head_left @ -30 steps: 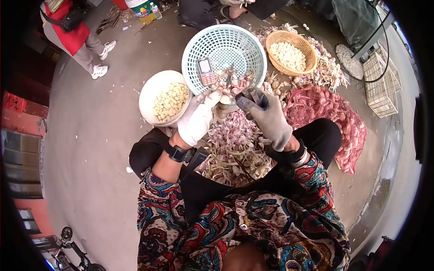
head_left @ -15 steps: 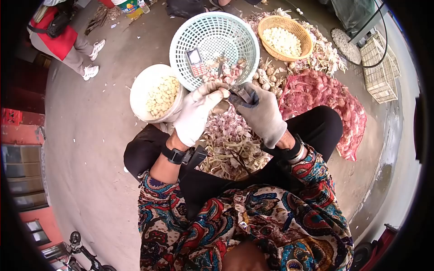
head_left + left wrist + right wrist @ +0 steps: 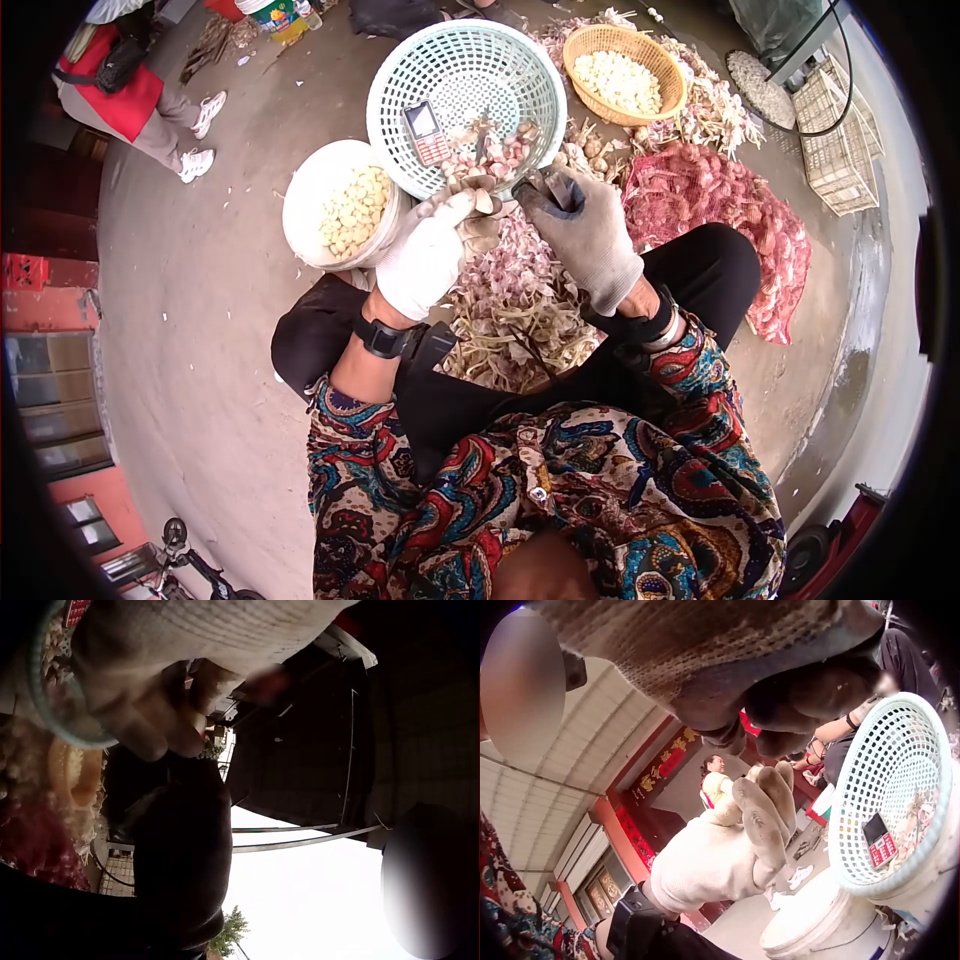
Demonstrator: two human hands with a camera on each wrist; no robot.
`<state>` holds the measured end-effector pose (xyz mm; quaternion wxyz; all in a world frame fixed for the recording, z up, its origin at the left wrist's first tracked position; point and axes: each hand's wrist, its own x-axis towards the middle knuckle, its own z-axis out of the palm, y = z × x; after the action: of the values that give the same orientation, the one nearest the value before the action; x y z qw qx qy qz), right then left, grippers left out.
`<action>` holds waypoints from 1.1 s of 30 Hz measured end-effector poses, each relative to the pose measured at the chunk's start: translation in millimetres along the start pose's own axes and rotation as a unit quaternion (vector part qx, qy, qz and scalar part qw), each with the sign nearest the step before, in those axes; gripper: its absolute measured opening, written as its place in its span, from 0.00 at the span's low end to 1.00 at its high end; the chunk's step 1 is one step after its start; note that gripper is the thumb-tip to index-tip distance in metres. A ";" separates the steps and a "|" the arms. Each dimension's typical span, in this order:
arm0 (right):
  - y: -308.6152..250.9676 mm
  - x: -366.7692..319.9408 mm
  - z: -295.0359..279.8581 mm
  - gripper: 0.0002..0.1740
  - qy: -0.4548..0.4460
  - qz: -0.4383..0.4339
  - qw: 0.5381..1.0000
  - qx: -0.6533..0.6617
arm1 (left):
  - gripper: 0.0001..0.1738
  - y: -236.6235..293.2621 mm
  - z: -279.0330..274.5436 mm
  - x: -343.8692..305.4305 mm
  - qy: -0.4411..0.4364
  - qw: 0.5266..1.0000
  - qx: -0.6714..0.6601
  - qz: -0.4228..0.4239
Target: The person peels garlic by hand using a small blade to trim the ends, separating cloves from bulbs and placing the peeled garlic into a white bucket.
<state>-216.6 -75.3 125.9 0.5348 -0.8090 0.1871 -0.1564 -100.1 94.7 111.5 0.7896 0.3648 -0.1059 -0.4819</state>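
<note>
My left hand (image 3: 425, 255), in a white glove, pinches a garlic clove (image 3: 485, 199) at the near rim of the pale blue basket (image 3: 388, 62). To its right, my right hand (image 3: 590, 240) wears a greyish glove with darkened fingertips. Its curled fingers grip a small dark knife-like tool (image 3: 556, 184), mostly hidden by the glove. A narrow gap separates the hands. Inside the basket lie unpeeled garlic cloves (image 3: 505, 155) and a red-and-white phone (image 3: 428, 135). Below the hands spreads a heap of purple-white garlic skins (image 3: 520, 285).
A white bucket (image 3: 300, 190) of peeled cloves stands at left, beside the basket. Farther right are an orange-brown basket (image 3: 680, 100) of peeled cloves, a red mesh sack (image 3: 720, 215) of garlic and a pale crate (image 3: 840, 165). A person (image 3: 135, 95) stands at upper left.
The hands met at the fingertips half a second ago and now stand apart, the left drawn slightly left. The head view has tilted, so the baskets and bucket sit higher and farther left.
</note>
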 end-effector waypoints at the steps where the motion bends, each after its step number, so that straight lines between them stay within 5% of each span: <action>1: -0.2 -0.4 1.1 0.11 0.000 0.000 1.000 0.000 | 0.14 -0.1 0.3 -1.7 0.019 1.000 -0.006 0.002; 6: -2.7 -7.1 9.7 0.19 -0.037 -0.012 0.998 -0.045 | 0.15 -5.9 -4.5 1.6 0.023 0.999 0.019 0.017; 8: -3.5 -6.7 8.6 0.19 -0.056 0.020 0.993 -0.103 | 0.17 -8.8 7.4 0.1 0.084 0.982 0.164 0.049; 13: 0.6 -6.8 7.2 0.13 0.025 -0.068 0.995 0.068 | 0.20 -1.9 4.1 -5.5 0.041 0.983 0.176 0.017; 16: -7.7 -3.1 -4.6 0.11 0.069 -0.040 0.988 0.132 | 0.20 -5.9 -6.3 -5.2 0.022 0.990 0.139 0.005; 19: 3.9 -3.7 5.9 0.20 -0.034 -0.053 0.998 0.010 | 0.20 -7.3 -10.0 -5.8 -0.014 0.998 0.062 0.012; 23: -6.2 -11.6 9.5 0.21 -0.111 0.061 0.986 -0.112 | 0.19 -10.2 5.8 -7.4 0.068 0.979 0.183 0.053; 25: 4.6 -13.6 14.7 0.16 -0.080 -0.026 0.994 -0.066 | 0.19 -11.4 8.4 -8.6 0.077 0.977 0.190 0.056; 28: -1.4 -8.2 7.8 0.11 -0.049 -0.032 0.996 0.060 | 0.20 -7.7 5.3 -9.6 0.078 0.988 0.134 0.023; 30: -3.9 -4.4 -0.4 0.12 -0.017 0.060 0.970 0.234 | 0.20 -8.1 -3.6 -9.1 0.005 0.990 0.142 0.011; 33: 3.0 -3.0 -6.2 0.16 -0.006 0.039 0.987 0.158 | 0.21 -13.2 -9.0 -10.3 0.014 0.991 0.133 0.014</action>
<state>-222.5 -80.0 125.3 0.6629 -0.7071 0.1881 -0.1587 -109.7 104.1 98.0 0.7419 0.4719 -0.1635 -0.4474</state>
